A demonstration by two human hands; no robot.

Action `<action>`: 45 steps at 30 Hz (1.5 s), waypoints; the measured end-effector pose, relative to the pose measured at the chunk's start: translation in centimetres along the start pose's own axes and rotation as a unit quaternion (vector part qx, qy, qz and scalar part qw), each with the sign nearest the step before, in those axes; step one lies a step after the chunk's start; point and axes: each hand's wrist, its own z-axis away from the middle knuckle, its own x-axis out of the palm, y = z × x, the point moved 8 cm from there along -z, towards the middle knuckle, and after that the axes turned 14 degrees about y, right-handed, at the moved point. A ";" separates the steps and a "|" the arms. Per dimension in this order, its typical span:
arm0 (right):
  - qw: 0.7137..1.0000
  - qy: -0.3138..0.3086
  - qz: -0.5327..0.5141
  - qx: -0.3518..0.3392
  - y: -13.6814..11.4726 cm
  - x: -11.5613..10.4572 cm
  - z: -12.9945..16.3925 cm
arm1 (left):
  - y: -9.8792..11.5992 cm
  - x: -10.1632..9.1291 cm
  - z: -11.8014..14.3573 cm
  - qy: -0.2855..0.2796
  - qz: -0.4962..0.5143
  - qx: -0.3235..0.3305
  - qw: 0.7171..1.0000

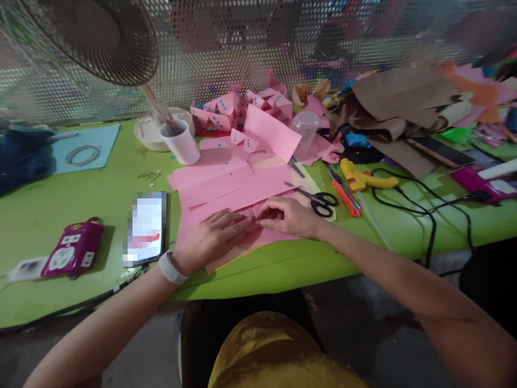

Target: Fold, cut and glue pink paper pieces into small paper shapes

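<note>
Phone (144,228) screen blurred, unreadable, left of hands. Left hand (212,237) flat, palm down, fingers spread, pressing pink paper sheet (226,188) at green table (100,188) front edge. Right hand (288,216) curled, fingertips pinching small fold of same sheet; fold itself hidden under fingers. Scissors (319,200) just right, untouched.

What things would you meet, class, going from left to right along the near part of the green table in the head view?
Purple power strip → phone → left hand → right hand → scissors → orange utility knife → yellow glue gun
</note>
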 end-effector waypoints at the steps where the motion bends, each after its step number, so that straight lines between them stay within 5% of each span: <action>1: 1.000 0.000 -0.008 0.000 0.1 0.1 0.1 | 0.1 0.0 -0.1 0.002 0.006 -0.002 1.000; 16: 0.995 0.059 0.077 0.004 0.7 0.7 0.3 | 0.2 -0.4 -0.2 0.018 0.036 -0.007 0.999; 23: 0.996 0.076 0.033 0.026 1.3 0.5 0.1 | -0.9 -0.3 -0.3 0.005 0.085 -0.100 0.991; 30: 0.997 0.077 -0.007 0.028 1.5 0.4 0.1 | -2.6 -0.1 -0.6 0.018 0.125 -0.261 0.957; 34: 0.996 0.068 0.033 0.038 1.2 0.4 0.2 | -3.1 0.2 -1.0 0.074 0.118 -0.282 0.949; 45: 0.996 0.067 0.048 0.044 1.0 0.5 0.3 | -2.8 0.9 -0.8 0.055 0.140 -0.300 0.942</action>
